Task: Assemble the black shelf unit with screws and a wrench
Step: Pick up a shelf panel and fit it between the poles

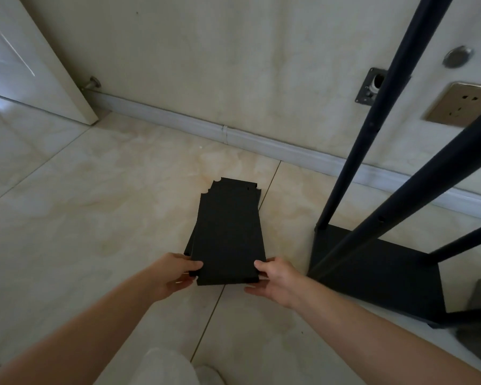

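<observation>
Floor (95, 218): pale marbled tile, dark grout lines. Wall (206, 65) behind it, cream, with a white baseboard along the bottom.

Shelf frame (372, 273): black, standing right of the board stack, black base panel on the floor, slim black poles (367, 129) rising from its corners with small holes along them.

Door (25, 65): white, far left of the stack, metal doorstop at the wall beside it.

Board stack (228, 232): flat black shelf boards with notched corners, lying on the floor at centre. No writing or labels readable on them.

Left hand (172, 276) grips the near left corner of the top board; right hand (275, 279) grips the near right corner, thumb on top.

Wall socket (461, 107): brass-coloured, behind the frame, above and right of the stack. No markings legible.
</observation>
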